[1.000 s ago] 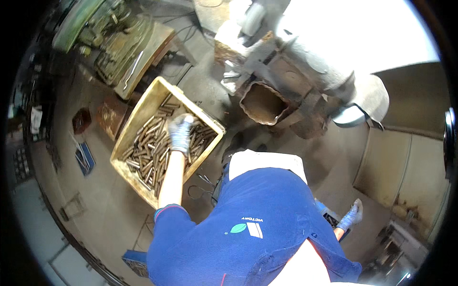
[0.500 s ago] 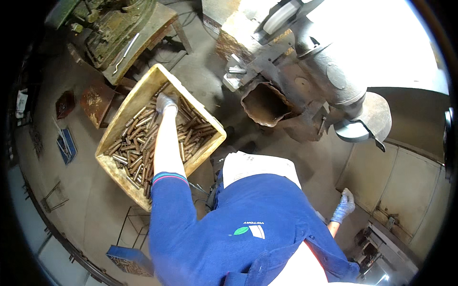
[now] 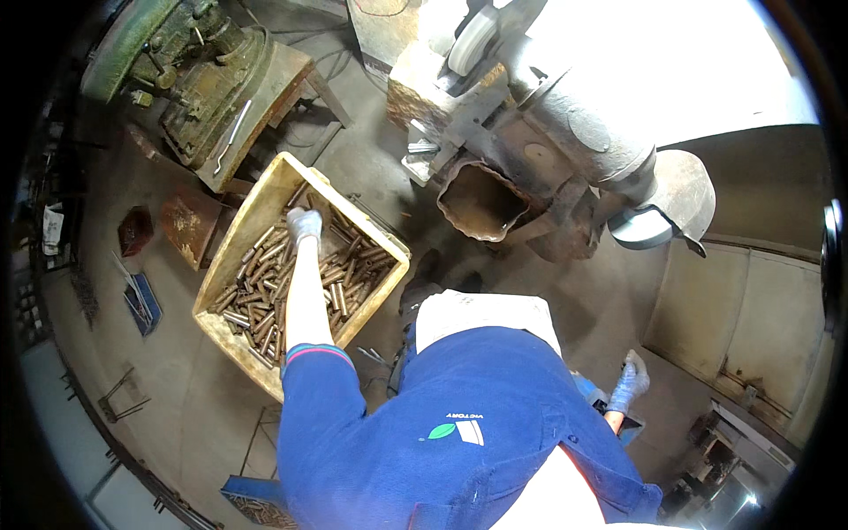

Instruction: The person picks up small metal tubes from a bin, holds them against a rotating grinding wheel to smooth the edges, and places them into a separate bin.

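Note:
My left hand (image 3: 305, 226), in a pale glove, reaches down into a worn cream plastic bin (image 3: 231, 340). It rests at the top of a heap of short brown metal cylinders (image 3: 265, 291), some with shiny bare metal. Its fingers are hidden among the pieces, so I cannot tell whether any are gripped. Away from the bin, my right hand (image 3: 631, 384) hangs low at my right side. It wears a grey-blue glove, its fingers look loosely curled, and nothing shows in it.
Beyond the bin, a green machine (image 3: 208, 84) stands on a worn table. Ahead to the right, a heavy grinder-like machine (image 3: 574, 132) has a ragged-edged metal duct (image 3: 481, 201). A blue container (image 3: 256, 499) of metal pieces sits lower left. Pale panels (image 3: 707, 309) stand at right.
My view has shifted, so the bin and machines sit a little differently in it. My left hand stays in the heap. My right hand still hangs at my side.

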Demonstrator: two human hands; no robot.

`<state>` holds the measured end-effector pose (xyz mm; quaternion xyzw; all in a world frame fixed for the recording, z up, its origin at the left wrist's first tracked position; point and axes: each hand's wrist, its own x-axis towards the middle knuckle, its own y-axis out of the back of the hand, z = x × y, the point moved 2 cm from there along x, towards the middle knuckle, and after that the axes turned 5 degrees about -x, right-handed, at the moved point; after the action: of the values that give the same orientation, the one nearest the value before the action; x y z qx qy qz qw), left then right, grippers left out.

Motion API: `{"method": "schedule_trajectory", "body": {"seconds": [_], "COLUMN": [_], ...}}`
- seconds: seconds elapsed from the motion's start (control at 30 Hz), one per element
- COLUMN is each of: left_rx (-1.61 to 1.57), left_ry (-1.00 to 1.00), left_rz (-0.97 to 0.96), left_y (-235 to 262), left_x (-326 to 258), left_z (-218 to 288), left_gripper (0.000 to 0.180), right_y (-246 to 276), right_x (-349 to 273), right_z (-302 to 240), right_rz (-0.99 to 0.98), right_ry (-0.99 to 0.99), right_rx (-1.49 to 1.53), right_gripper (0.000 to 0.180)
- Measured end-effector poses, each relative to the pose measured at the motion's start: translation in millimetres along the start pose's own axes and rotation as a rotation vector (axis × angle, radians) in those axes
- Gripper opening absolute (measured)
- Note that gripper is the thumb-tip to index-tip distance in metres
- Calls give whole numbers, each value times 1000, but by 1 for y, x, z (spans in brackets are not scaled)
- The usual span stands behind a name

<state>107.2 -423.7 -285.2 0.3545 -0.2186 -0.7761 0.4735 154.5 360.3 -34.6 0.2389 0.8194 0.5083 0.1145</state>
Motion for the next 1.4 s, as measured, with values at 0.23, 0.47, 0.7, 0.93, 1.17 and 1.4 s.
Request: {"method": "schedule_trajectory", "body": {"seconds": [0.23, 0.47, 0.7, 0.93, 1.17, 1.4], "left_rx": [-967, -743, -626, -612, -471, -437], "left_ry": [-218, -546, -455, -179, -317, -235], "left_rz": [-315, -1086, -1563, -1747, -1657, -1680], "left_y": [110, 64, -29, -61, -79, -95], "left_x": [-126, -310, -423, -461, -470, -475], "left_z": [73, 253, 285, 285, 282, 277], "left_gripper": [8, 29, 22, 21, 21, 22], "right_y": [22, 12, -13, -2, 0, -13], "right_x": [-7, -17, -13, -14, -11, -7], "right_z": [-15, -229, -223, -187, -173, -170], "right_rz": [72, -160, -168, 94, -38, -6], "right_ry": [-13, 838, 669, 530, 544, 421], "right_rx": [92, 414, 748, 665, 581, 621], "right_gripper": [20, 25, 38, 34, 33, 34]}}
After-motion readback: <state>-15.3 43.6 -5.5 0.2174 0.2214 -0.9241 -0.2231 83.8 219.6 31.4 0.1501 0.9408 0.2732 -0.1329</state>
